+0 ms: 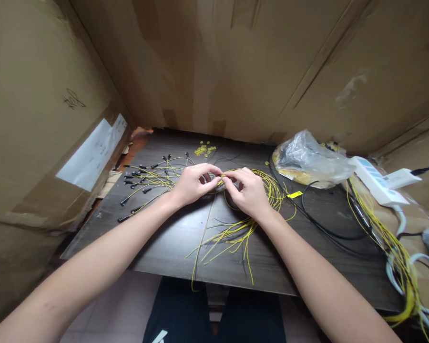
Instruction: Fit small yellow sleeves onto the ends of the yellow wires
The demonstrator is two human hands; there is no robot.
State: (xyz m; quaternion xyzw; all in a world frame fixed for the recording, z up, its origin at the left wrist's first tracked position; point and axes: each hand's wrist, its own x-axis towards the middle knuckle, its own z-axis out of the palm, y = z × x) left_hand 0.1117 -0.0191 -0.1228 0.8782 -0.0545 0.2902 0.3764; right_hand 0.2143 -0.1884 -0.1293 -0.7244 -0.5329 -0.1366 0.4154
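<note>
At far left of frame, cardboard wall (28, 143) with white label (87, 155). Left of centre, black connectors (124, 201) fanned on dark table (157, 247). Mid-frame, left hand (196, 183) and right hand (248, 188), fingertips meeting, both pinching small yellow piece (222, 176); yellow bits (203, 150) scattered above. Right of centre, yellow wires (274, 188) coiled beside right hand; farther right, clear plastic bag (307, 159), white power strip (373, 181).

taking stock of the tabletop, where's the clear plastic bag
In the head view, the clear plastic bag lies at the right rear of the table, beyond the right hand and left of the white power strip.
</note>
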